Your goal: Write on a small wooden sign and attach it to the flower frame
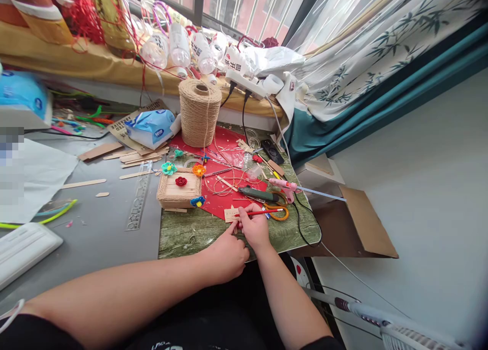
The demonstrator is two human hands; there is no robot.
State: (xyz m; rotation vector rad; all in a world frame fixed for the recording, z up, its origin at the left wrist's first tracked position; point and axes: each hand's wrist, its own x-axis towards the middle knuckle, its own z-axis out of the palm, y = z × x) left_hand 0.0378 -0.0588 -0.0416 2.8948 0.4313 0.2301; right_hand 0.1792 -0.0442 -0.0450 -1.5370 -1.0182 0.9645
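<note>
My right hand [256,229] is closed around a red pencil [263,212], whose tip is over a small flat tan piece [230,215] that looks like wood or card. Stretched out at its lower edge is the index finger of my left hand [225,254]; the other fingers are curled in. A bit of red shows between the hands, too covered to name. To the left stands a twine-wrapped craft-stick box [179,191] with a dark red flower [181,181] on top and orange, blue and teal flowers at its corners.
Beyond the hands lie orange-handled scissors [280,214], a green utility knife [257,193] and a pink glue gun [284,186] with its cord. A twine spool [200,114], wipes pack [150,126], craft sticks [143,158] and a clear ruler [138,197] are farther left.
</note>
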